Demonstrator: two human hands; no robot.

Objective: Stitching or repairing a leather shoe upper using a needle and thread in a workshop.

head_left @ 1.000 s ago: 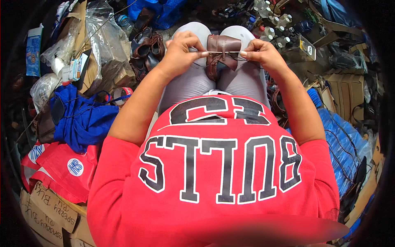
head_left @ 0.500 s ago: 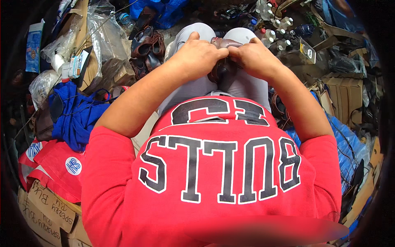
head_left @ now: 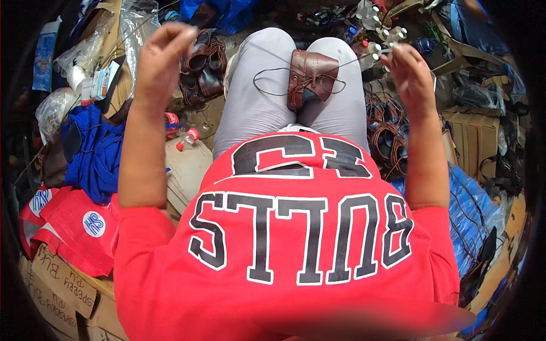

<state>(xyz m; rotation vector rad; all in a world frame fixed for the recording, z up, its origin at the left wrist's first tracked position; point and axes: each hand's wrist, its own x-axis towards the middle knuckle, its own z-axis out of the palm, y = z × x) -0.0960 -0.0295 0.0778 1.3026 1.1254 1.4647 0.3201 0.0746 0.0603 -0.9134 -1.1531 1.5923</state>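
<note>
Our left hand (head_left: 164, 61) and right hand (head_left: 412, 69), a bit blurry, pinch dark thread (head_left: 254, 81) and stretch it wide. Its loops cross the brown shoe (head_left: 316, 73) on our lap. Bottles (head_left: 392, 36) crowd past our right knee; we can't tell what's inside. More shoes (head_left: 209, 85) lie left.

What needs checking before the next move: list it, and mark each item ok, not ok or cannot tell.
1. Brown leather piece supported on the grey trousers: ok, it lies across both legs.
2. Hands off the piece: ok, left hand and right hand are out to either side.
3. Cord free of slack: not ok, loops spread on both sides.
4. Left fingers pinching the cord: cannot tell, blurred.
5. Right fingers pinching it: cannot tell.
</note>
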